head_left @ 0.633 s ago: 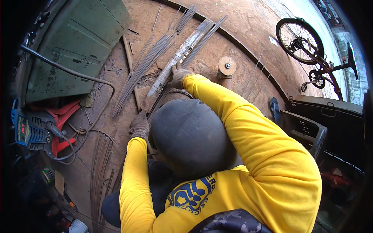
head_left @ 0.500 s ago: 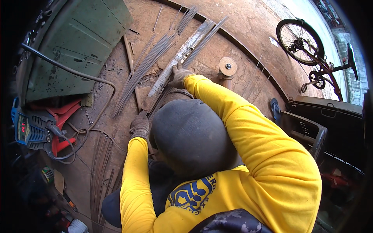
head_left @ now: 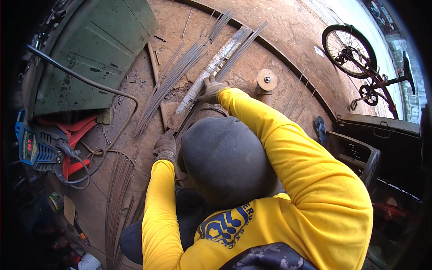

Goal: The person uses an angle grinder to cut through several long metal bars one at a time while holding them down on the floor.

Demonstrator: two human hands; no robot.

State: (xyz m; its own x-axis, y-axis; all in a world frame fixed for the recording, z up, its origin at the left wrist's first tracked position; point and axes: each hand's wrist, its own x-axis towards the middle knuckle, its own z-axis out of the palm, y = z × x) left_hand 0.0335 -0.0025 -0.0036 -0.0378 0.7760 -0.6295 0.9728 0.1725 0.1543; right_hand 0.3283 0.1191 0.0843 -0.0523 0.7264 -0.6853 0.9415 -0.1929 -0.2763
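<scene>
A long silvery metal bar [head_left: 207, 74] lies slantwise on the reddish-brown ground, its face patchy and shiny. My right hand [head_left: 211, 90], in a knit glove, bears on it partway along, fingers bent over its right edge. Lower down, by the bar's near end, my gloved left hand [head_left: 165, 146] is closed. Whatever it holds is dark and too small to make out. A rusty brown flat piece [head_left: 170, 112] shows just above that hand. Thin rods [head_left: 238, 56] run along the bar's right side. A dark cap [head_left: 225, 157] hides the ground between my forearms.
Bundles of rods [head_left: 168, 85] lie left of the bar, with more rusty rods [head_left: 118, 202] nearer me. A blue and red welding machine [head_left: 42, 146] and its cable [head_left: 130, 99] are at left, below a green metal panel [head_left: 90, 58]. A round disc [head_left: 267, 80] and a bicycle [head_left: 351, 49] are at right.
The ground and both hands have shifted slightly rightward in the view. Each hand keeps its place at the bar, the left closed and the right on top.
</scene>
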